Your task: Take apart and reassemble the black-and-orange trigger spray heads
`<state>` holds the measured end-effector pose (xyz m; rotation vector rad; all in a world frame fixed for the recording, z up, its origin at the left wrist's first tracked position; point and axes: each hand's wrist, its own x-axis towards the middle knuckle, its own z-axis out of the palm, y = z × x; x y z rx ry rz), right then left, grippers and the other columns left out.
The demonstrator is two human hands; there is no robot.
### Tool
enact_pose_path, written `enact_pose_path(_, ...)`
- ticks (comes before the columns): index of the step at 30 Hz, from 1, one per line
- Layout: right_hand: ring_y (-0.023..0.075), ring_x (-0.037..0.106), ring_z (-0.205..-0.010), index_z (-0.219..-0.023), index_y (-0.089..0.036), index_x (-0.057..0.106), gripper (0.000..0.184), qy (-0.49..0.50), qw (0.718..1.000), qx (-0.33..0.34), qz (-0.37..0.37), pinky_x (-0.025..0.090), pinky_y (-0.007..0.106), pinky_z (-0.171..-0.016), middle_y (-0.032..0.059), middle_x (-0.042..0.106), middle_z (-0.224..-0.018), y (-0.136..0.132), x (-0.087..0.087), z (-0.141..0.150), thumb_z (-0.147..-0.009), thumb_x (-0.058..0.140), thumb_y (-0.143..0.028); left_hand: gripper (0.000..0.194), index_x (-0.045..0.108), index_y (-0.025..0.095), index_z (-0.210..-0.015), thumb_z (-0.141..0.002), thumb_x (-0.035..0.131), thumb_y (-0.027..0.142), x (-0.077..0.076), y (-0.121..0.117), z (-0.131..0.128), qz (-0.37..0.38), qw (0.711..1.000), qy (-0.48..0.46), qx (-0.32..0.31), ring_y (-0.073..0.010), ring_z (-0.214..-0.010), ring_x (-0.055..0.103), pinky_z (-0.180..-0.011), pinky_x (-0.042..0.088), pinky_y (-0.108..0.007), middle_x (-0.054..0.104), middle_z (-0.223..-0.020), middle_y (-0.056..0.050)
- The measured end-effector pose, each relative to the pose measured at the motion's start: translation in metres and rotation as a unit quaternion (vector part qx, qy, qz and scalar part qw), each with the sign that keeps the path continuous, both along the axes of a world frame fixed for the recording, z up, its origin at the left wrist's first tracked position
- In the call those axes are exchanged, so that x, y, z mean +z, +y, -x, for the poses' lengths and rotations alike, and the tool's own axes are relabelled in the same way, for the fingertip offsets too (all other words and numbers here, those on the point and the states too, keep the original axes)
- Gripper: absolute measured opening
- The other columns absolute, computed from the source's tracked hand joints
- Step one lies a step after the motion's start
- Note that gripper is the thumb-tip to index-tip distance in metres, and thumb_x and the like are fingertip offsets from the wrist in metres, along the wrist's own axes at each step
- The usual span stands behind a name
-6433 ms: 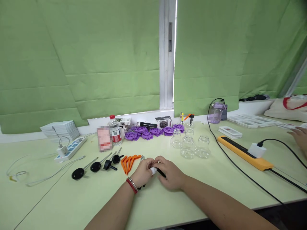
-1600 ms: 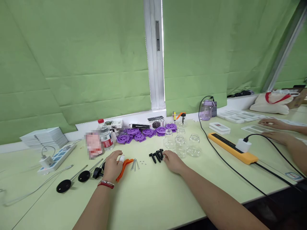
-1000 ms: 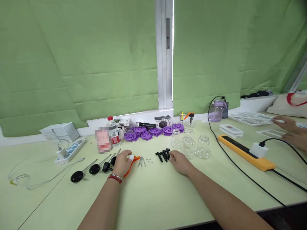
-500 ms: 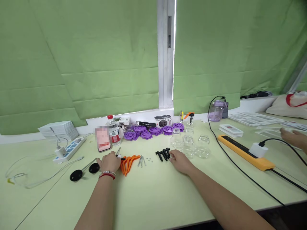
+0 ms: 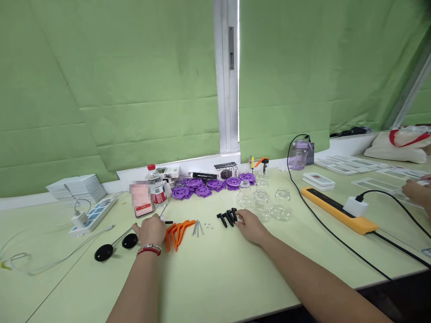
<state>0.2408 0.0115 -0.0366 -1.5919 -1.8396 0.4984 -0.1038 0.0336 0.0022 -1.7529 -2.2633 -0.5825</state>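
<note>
Well, your hands are far apart: the left hand point(image 5: 151, 231) is at a black handle point(image 5: 169, 222), the right hand point(image 5: 251, 225) touching the black T-shaped pieces point(image 5: 230, 218); whether either grips cannot be told. The pieces lie mid-desk point(image 5: 208, 278), long stems slanting toward the near edge, heads toward the far edge.

Clock from view centre. 8 o'clock: left hand point(image 5: 150, 231) hides most of what lies under it; only a black stub point(image 5: 169, 222) shows, so grip unclear. Also 8: smartphone point(image 5: 143, 202), screen pixelated. 6: metal bits point(image 5: 208, 224), too small to name. 3: co-worker's hand point(image 5: 417, 193), cut by right edge, hold unreadable.
</note>
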Motion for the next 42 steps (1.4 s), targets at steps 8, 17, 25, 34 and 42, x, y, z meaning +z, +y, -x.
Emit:
enact_pose_path(8, 0.0186, 0.05, -0.097, -0.103, -0.017, 0.061, 0.025, -0.054, 0.98, 0.137, -0.132, 0.039, 0.03, -0.087, 0.0087, 0.056, -0.102, -0.003, 0.024, 0.065, -0.086, 0.042, -0.017, 0.035, 0.054, 0.017, -0.111, -0.081, 0.038, 0.028, 0.009, -0.005, -0.023, -0.13, 0.938, -0.294, -0.125, -0.0271, -0.097, 0.059, -0.082, 0.044, -0.039, 0.063, -0.104, -0.014)
enact_pose_path(17, 0.0283, 0.049, -0.1, -0.092, -0.018, 0.07, 0.024, -0.218, 0.964, 0.152, -0.024, 0.036, 0.038, -0.085, 0.0129, 0.061, -0.1, 0.039, 0.039, 0.153, -0.074, 0.061, -0.031, 0.034, 0.05, 0.018, -0.104, -0.074, 0.053, 0.035, 0.0, -0.004, -0.044, -0.143, 0.689, -0.674, -0.225, -0.016, -0.068, 0.065, -0.059, 0.049, -0.028, 0.06, -0.09, -0.004)
enact_pose_path(25, 0.0235, 0.053, -0.096, -0.086, -0.02, 0.07, 0.015, -0.204, 0.964, 0.166, -0.03, 0.035, 0.034, -0.084, 0.0081, 0.066, -0.093, 0.044, 0.038, 0.157, -0.074, 0.062, -0.024, 0.03, 0.055, 0.015, -0.087, -0.064, 0.063, 0.031, 0.0, 0.002, -0.039, -0.134, 0.619, -0.747, -0.202, -0.0137, -0.064, 0.061, -0.057, 0.046, -0.025, 0.062, -0.074, -0.001)
enact_pose_path(34, 0.0136, 0.059, -0.066, -0.075, -0.017, 0.057, 0.024, 0.262, 0.943, 0.188, 0.087, 0.044, 0.025, -0.06, 0.0022, 0.064, -0.073, 0.019, 0.068, 0.1, -0.065, 0.072, -0.033, 0.013, 0.058, 0.018, -0.083, -0.072, 0.051, 0.022, 0.006, -0.003, -0.037, -0.076, 0.519, -0.826, -0.204, -0.0173, -0.075, 0.063, -0.065, 0.052, -0.031, 0.064, -0.082, -0.005)
enact_pose_path(42, 0.0079, 0.051, -0.039, -0.076, -0.02, 0.04, 0.034, 0.521, 0.837, 0.057, 0.157, 0.039, 0.02, -0.04, -0.0025, 0.061, -0.06, 0.008, 0.053, 0.041, -0.065, 0.07, -0.031, 0.031, 0.062, 0.019, -0.092, -0.061, 0.065, 0.017, 0.02, -0.031, -0.07, 0.113, 0.564, -0.736, -0.358, -0.0126, -0.061, 0.056, -0.05, 0.044, -0.023, 0.063, -0.081, -0.004)
